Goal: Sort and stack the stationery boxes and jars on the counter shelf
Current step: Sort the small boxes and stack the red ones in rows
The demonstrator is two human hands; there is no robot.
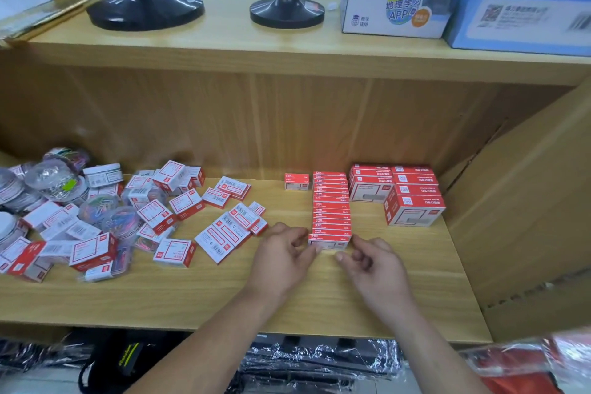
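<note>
Your left hand (283, 253) and right hand (371, 261) sit either side of the nearest small red box (329, 240), the front one in a single-file row (331, 201) running away from you. Both hands are loosely curled with fingertips at or just off the box's ends; whether they actually pinch it I cannot tell. Square that box flush against the one behind it, pressing evenly from both ends so the row stays straight.

The boxes look like light, sharp-edged printed card that should slide easily on the smooth wood-grain shelf (399, 281).

To your left lies the unsorted heap of red-and-white boxes (179, 217), jumbled at all angles, with clear round jars (54, 179) of coloured clips beyond. Farther right, larger red cartons (412, 201) stand already stacked against the back panel.
</note>
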